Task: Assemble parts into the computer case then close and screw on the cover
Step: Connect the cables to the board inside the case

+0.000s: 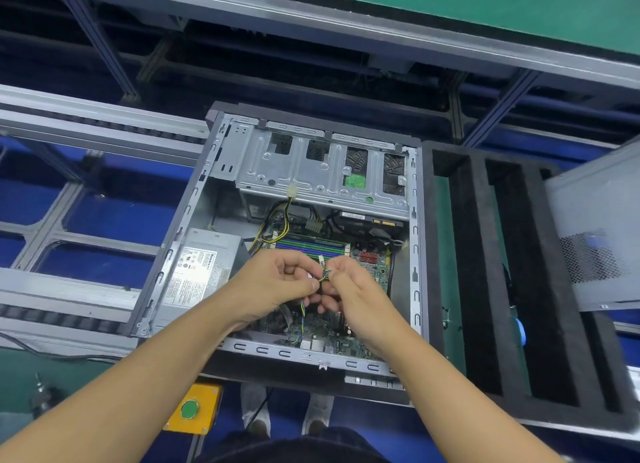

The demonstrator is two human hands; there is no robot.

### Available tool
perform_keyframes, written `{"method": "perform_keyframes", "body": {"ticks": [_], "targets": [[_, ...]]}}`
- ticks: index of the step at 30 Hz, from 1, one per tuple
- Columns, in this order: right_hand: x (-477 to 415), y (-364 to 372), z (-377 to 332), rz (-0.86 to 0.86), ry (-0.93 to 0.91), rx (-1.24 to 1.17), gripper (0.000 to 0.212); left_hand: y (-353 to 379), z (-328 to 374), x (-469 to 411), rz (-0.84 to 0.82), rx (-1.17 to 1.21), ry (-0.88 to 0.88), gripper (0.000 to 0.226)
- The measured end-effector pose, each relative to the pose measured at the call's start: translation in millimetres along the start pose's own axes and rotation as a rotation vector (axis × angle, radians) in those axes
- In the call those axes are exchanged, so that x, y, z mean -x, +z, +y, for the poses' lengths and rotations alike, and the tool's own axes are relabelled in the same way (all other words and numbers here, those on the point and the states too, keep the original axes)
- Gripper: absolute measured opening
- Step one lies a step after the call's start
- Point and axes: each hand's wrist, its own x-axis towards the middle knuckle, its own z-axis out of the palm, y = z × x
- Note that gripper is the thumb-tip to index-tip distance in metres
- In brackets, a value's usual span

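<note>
On the conveyor line, the open computer case (414, 254) lies on its side with the cover off. Just to its right sits a black foam tray (474, 254), and the grey side cover (595, 220) overlaps the tray's right edge. Inside the case, the power supply (204, 265) sits at the left, beside the motherboard (318, 327). Above the board, the left hand (273, 282) and right hand (356, 289) meet, each pinching a thin multicoloured cable (324, 272) that ends in a small white connector (321, 260).
</note>
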Motion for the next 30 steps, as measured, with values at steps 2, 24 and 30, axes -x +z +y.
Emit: {"method": "perform_keyframes", "body": {"ticks": [2, 24, 30], "targets": [[1.2, 0.3, -1.4, 0.028, -0.054, 0.137, 0.012, 0.4, 0.1, -0.2, 0.007, 0.015, -0.021, 0.012], [9.4, -17.8, -2.9, -0.113, -0.128, 1.277, 0.007, 39.3, 6.8, -30.0, -0.298, -1.123, -0.126, 0.018], [3.5, -10.7, 1.8, -0.09, 0.052, 1.26, 0.015, 51.3, 0.4, -31.0, -0.262, -1.301, -0.122, 0.028]]}}
